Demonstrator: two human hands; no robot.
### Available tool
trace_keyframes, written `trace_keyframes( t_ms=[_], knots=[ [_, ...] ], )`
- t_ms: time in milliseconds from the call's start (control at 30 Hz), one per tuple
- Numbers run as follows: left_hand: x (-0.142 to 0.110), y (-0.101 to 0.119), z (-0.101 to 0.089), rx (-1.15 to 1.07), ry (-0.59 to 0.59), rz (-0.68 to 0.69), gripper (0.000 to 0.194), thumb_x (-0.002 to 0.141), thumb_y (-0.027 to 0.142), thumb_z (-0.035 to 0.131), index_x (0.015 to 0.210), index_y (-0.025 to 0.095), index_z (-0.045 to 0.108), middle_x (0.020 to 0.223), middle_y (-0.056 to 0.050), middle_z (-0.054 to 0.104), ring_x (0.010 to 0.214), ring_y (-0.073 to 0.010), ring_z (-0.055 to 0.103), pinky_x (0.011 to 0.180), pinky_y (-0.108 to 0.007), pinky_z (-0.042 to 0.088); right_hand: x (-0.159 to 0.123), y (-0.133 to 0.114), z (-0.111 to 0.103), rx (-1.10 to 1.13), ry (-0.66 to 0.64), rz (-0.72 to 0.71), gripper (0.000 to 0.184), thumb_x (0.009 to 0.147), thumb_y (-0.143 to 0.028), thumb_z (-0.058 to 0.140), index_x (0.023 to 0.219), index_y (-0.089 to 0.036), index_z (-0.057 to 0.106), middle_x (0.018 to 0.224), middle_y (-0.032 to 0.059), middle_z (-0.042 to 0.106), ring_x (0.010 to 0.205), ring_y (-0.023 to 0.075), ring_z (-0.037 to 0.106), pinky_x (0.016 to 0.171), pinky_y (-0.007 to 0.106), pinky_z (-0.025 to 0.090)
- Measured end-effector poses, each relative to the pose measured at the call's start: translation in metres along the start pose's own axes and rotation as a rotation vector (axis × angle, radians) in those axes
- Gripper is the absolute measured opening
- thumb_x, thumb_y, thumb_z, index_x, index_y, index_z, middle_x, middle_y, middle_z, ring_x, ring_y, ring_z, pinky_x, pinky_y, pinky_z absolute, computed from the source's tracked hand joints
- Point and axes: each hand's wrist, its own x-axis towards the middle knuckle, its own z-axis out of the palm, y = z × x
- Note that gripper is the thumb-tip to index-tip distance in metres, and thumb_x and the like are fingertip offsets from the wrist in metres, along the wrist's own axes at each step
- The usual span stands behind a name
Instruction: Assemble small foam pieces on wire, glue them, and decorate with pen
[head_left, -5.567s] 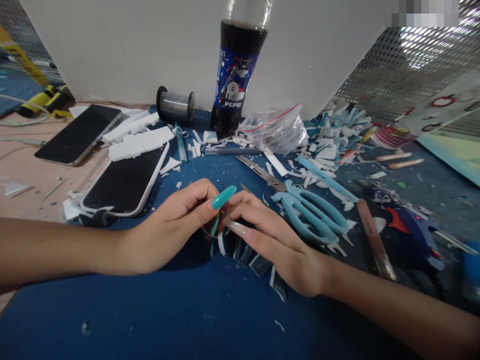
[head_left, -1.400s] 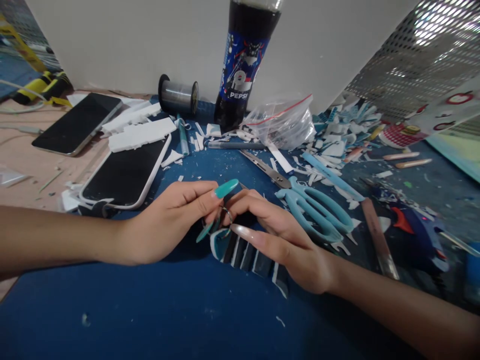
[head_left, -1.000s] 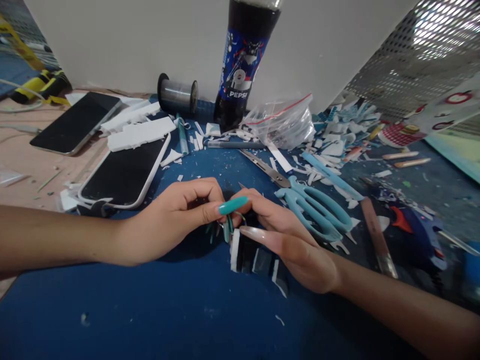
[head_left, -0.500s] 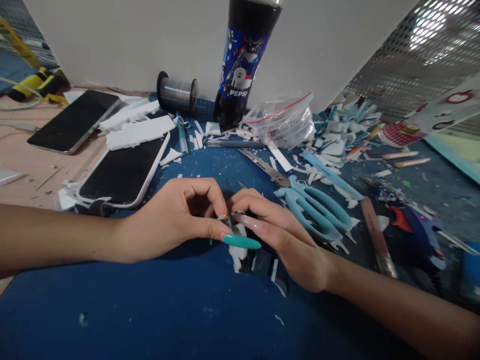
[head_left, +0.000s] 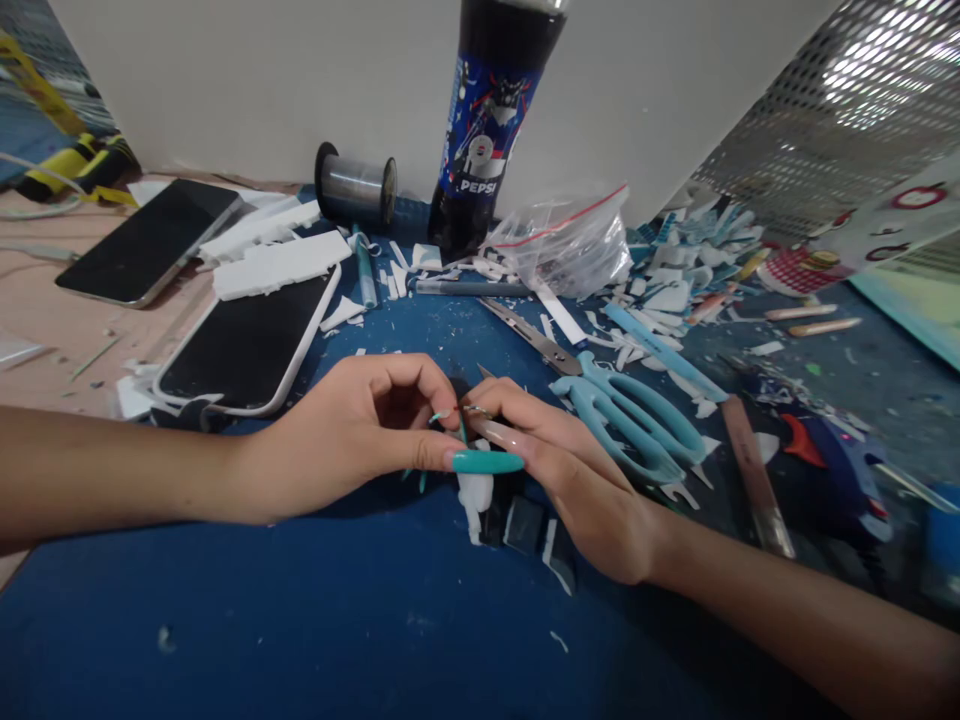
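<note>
My left hand and my right hand meet over the blue work surface, both pinched around a tiny, thin strand with teal and reddish bits. Its exact kind is too small to make out. A long teal nail extends from my left thumb across toward the right thumb, which has a long pale nail. Fingers hide part of the strand. Just below the hands lie a white scrap and small dark pieces. Scissors with light blue handles rest beside my right hand.
Behind the hands stand a Pepsi bottle, a spool of clear line and a plastic zip bag. Phones lie on the left. Foam scraps, a brown-handled tool and a blue glue gun crowd the right.
The strand and pinched fingertips have shifted slightly upward. My left thumb has risen and its teal nail now lies more level, nearer the right thumb.
</note>
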Motion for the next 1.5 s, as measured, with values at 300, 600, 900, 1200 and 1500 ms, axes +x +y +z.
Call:
trace_keyframes(
  t_ms=[300, 600, 900, 1200, 1500],
  knots=[
    [0.003, -0.004, -0.001, -0.045, 0.017, 0.079, 0.026, 0.091, 0.032, 0.055, 0.071, 0.016, 0.059, 0.066, 0.004, 0.055, 0.061, -0.005, 0.048, 0.057, -0.015, 0.039, 0.002, -0.002, -0.001, 0.067, -0.022, -0.011, 0.027, 0.096, -0.03, 0.028, 0.084, -0.019, 0.049, 0.087, 0.0052, 0.05, 0.085, 0.0177, 0.045, 0.089, 0.039, 0.037],
    [0.002, -0.009, -0.004, 0.005, 0.058, 0.073, 0.032, 0.092, 0.038, 0.052, 0.069, 0.017, 0.059, 0.065, 0.003, 0.054, 0.06, -0.0061, 0.047, 0.056, -0.017, 0.038, 0.001, -0.003, -0.001, 0.024, 0.001, -0.01, 0.03, 0.097, -0.035, 0.027, 0.082, -0.02, 0.049, 0.082, 0.0049, 0.05, 0.085, 0.0188, 0.048, 0.086, 0.04, 0.04],
    [0.004, -0.01, -0.003, -0.005, 0.077, 0.064, 0.031, 0.092, 0.036, 0.051, 0.068, 0.017, 0.054, 0.061, 0.004, 0.051, 0.058, -0.006, 0.047, 0.054, -0.017, 0.037, 0.001, -0.002, -0.001, 0.016, -0.019, -0.006, 0.028, 0.096, -0.033, 0.028, 0.081, -0.019, 0.047, 0.085, 0.0051, 0.052, 0.087, 0.0187, 0.05, 0.084, 0.038, 0.04],
    [0.004, -0.008, -0.002, 0.043, 0.095, 0.024, 0.032, 0.093, 0.033, 0.049, 0.066, 0.016, 0.052, 0.059, 0.005, 0.049, 0.054, -0.0047, 0.044, 0.049, -0.015, 0.035, 0.001, -0.002, -0.001, -0.015, -0.016, -0.025, 0.03, 0.097, -0.034, 0.027, 0.08, -0.02, 0.048, 0.083, 0.0043, 0.054, 0.085, 0.0182, 0.051, 0.092, 0.041, 0.038],
    [0.003, -0.004, -0.002, 0.089, 0.073, 0.031, 0.031, 0.093, 0.031, 0.051, 0.066, 0.015, 0.052, 0.059, 0.005, 0.047, 0.054, -0.0037, 0.043, 0.047, -0.014, 0.032, 0.001, -0.002, -0.002, -0.006, -0.019, -0.017, 0.028, 0.096, -0.033, 0.028, 0.079, -0.02, 0.047, 0.082, 0.0046, 0.052, 0.086, 0.0193, 0.051, 0.087, 0.04, 0.04]
  ],
)
